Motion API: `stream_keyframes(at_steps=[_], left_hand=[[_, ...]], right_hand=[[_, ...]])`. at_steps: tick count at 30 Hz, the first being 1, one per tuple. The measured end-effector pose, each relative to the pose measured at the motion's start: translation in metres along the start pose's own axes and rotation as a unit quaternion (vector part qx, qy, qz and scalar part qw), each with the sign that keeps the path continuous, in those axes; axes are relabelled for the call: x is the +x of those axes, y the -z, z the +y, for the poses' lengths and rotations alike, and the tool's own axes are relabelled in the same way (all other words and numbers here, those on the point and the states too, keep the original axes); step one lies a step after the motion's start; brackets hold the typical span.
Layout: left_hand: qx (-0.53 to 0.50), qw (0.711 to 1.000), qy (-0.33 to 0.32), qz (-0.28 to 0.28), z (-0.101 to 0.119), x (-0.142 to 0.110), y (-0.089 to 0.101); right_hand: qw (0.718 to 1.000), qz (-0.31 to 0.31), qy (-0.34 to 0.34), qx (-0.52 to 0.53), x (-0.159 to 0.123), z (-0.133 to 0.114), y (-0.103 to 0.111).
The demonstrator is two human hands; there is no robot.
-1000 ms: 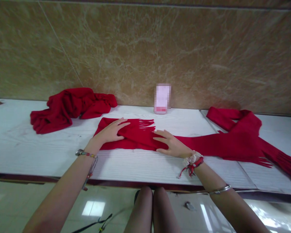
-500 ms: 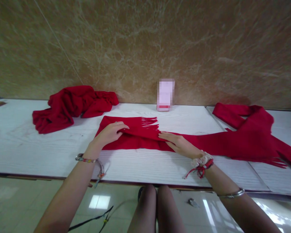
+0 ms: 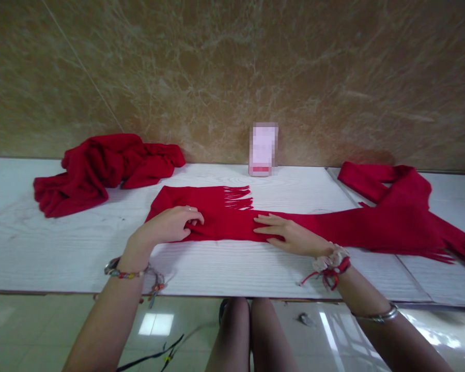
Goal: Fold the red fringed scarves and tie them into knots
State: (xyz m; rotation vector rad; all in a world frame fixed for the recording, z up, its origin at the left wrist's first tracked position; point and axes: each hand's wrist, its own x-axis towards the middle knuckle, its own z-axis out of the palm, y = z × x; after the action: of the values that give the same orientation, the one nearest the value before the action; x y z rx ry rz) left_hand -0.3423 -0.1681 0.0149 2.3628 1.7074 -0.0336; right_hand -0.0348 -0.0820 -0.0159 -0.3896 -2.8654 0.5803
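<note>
A long red fringed scarf lies across the white table, its left part folded over so that a fringe points right. My left hand rests on the folded left part, fingers loosely bent and the thumb apart from them. Further right, my right hand lies on the scarf with fingers spread, pressing on the cloth. Neither hand has cloth visibly gripped. The scarf runs on to the right and meets a heap of red cloth with fringed ends; how they join is hard to make out.
A crumpled red cloth lies at the back left. A phone-like pink object, pixelated, leans against the brown marbled wall. The white table's front edge is just above my knees.
The lifted scarf fold under my hands now lies flat. My left hand has let go of its edge and moved slightly toward me; my right fingers have spread. The view has shifted slightly.
</note>
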Motion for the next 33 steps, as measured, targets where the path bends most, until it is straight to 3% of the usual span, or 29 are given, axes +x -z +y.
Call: stream_keyframes(at_steps=[5, 10, 15, 21, 25, 29, 33], left_hand=[[0.01, 0.997, -0.03, 0.076, 0.01, 0.006, -0.009], [0.001, 1.0, 0.015, 0.026, -0.001, 0.013, -0.025], [-0.026, 0.999, 0.011, 0.015, -0.022, 0.006, -0.021], [-0.029, 0.992, -0.105, 0.07, 0.013, 0.017, -0.019], [0.015, 0.992, -0.123, 0.038, 0.036, 0.031, -0.029], [0.047, 0.992, -0.113, 0.011, 0.039, 0.033, -0.033], [0.027, 0.99, -0.134, 0.027, 0.034, 0.029, -0.029]], right_hand=[[1.0, -0.004, 0.011, -0.029, 0.001, -0.002, -0.004], [0.995, -0.016, 0.009, -0.098, 0.0, -0.004, -0.012], [0.991, -0.036, 0.015, -0.131, -0.001, -0.006, -0.014], [0.99, -0.023, 0.01, -0.141, 0.001, -0.009, -0.015], [0.992, 0.009, 0.009, -0.128, 0.0, -0.008, -0.014], [0.984, 0.069, -0.077, -0.142, -0.003, -0.003, -0.013], [0.977, 0.039, -0.113, -0.174, -0.002, -0.002, -0.014]])
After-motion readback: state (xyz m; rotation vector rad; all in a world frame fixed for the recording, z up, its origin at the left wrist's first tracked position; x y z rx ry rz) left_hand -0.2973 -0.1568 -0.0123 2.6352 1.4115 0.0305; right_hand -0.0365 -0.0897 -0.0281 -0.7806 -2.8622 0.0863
